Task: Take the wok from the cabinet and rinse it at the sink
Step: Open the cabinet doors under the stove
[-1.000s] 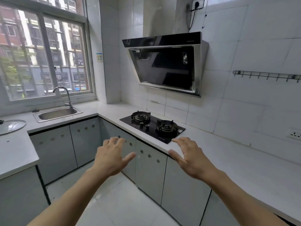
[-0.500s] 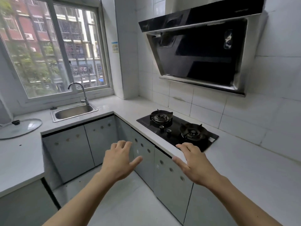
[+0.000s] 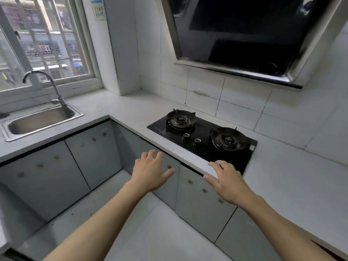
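Two hands extend forward, palms down, fingers spread and straight, grasping nothing. Left hand (image 3: pixel 150 171) hovers in front of a grey cabinet door (image 3: pixel 204 200) with round recessed pulls. Right hand (image 3: pixel 227 182) hovers over the front edge of the white surface (image 3: pixel 116 108), just beside the near corner of the black glass hob (image 3: pixel 202 137), which carries two round cast burners and two small knobs. All visible cabinet doors are closed; the wok is not visible. Further left, a rectangular stainless steel sink (image 3: pixel 42 120) is set into the surface, with a curved chrome tap (image 3: pixel 44 85) behind it below the window (image 3: pixel 45 40). An angled black hood (image 3: pixel 244 34) with a metal frame hangs on the white tiled wall.
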Tool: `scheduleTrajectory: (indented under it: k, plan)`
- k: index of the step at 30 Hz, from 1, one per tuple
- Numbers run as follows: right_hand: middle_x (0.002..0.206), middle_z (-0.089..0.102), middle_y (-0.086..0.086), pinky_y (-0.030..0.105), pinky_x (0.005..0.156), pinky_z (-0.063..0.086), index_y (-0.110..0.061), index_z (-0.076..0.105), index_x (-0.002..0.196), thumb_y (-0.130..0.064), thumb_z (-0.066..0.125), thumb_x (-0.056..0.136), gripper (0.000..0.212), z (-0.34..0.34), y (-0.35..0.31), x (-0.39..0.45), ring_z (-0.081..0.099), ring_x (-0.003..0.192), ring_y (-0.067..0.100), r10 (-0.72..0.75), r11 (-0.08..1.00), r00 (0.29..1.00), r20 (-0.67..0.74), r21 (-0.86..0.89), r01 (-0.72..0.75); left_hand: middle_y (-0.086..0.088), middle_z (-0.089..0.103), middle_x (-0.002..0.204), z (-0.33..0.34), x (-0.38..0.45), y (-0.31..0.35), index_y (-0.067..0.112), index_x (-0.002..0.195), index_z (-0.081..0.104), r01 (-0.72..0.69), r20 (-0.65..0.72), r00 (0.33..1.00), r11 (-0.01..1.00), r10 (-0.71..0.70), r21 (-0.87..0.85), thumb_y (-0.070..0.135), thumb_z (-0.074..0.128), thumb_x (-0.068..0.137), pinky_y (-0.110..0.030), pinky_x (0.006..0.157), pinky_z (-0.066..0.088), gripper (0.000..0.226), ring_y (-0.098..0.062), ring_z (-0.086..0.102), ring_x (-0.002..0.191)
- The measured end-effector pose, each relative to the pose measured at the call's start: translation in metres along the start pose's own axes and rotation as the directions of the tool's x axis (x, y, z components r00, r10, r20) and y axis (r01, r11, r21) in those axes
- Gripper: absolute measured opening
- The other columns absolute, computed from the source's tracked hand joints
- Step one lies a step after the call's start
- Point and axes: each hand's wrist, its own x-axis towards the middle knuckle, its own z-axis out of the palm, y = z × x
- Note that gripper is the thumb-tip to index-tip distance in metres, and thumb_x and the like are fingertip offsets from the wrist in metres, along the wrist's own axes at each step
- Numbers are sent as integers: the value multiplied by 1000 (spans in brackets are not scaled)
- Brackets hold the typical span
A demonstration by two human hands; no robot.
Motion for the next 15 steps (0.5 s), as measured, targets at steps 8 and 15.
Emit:
scheduleTrajectory:
  k: [8, 15]
  plan:
    - [149, 34, -2, 39, 109, 31, -25, 34, 144, -57, 35, 96, 58, 60, 3, 79, 29, 136, 19, 158, 983, 987, 39, 89, -161, -5, 40, 147, 44, 96, -41, 24, 141, 38, -95, 109, 989, 995, 98, -27, 72, 42, 85, -46, 105, 40, 74, -29, 37, 133]
    - [149, 34, 0, 40, 108, 32, -24, 34, 144, -58, 34, 96, 59, 123, 26, 163, 30, 137, 20, 275, 944, 956, 100, 160, -288, -3, 42, 145, 98, 178, -55, 23, 139, 39, -197, 280, 943, 980, 179, 36, 70, 45, 86, -44, 105, 40, 71, -27, 39, 131]
